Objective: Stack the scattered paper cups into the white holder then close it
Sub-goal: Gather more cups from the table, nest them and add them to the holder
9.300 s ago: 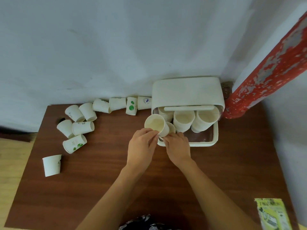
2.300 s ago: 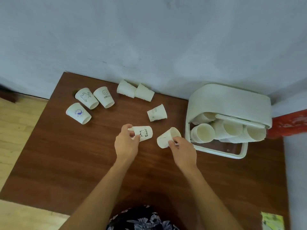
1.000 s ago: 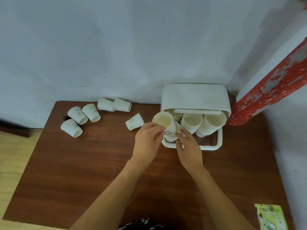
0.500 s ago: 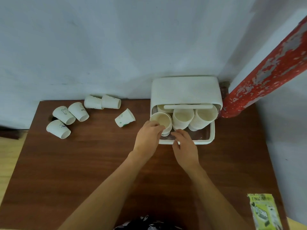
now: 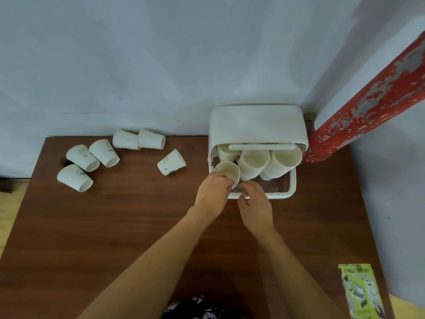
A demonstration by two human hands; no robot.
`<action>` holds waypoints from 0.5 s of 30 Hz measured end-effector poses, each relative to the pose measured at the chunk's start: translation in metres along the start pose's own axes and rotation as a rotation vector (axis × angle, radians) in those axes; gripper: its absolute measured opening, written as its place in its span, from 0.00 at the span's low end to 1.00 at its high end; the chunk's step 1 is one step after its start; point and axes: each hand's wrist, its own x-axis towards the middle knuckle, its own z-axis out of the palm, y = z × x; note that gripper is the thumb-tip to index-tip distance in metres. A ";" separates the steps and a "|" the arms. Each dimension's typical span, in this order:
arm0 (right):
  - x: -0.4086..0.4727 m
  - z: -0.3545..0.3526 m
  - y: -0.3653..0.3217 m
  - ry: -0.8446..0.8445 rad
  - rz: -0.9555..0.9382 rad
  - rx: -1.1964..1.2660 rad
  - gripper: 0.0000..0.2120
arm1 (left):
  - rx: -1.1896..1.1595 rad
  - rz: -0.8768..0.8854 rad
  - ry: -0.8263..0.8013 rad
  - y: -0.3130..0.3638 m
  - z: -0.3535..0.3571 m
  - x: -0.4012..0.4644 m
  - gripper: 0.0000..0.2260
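The white holder (image 5: 257, 125) stands at the table's far right with its lid raised, and stacks of paper cups (image 5: 254, 161) lie inside. My left hand (image 5: 213, 192) grips a paper cup (image 5: 227, 172) at the holder's front left, over the leftmost stack. My right hand (image 5: 254, 202) hovers just in front of the holder's clear front rim (image 5: 280, 194), fingers loosely curled and holding nothing. One loose cup (image 5: 171, 162) lies on its side left of the holder. Several more cups (image 5: 92, 156) lie scattered at the far left.
The brown wooden table (image 5: 115, 226) meets a pale wall at the back. A red peeling pipe (image 5: 368, 95) slants down beside the holder on the right. A green leaflet (image 5: 358, 291) lies at the table's near right corner.
My left hand has kept its cup at the leftmost stack. My right hand has drawn back slightly from the holder's front. The loose cups have not moved.
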 end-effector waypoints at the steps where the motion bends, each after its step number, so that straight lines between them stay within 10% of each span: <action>1: -0.002 -0.001 -0.002 -0.005 0.006 -0.009 0.14 | -0.004 -0.001 -0.004 0.001 0.002 0.003 0.10; 15: 0.002 0.049 -0.070 -0.197 -0.126 -0.094 0.13 | -0.114 -0.277 0.199 -0.099 -0.057 -0.057 0.12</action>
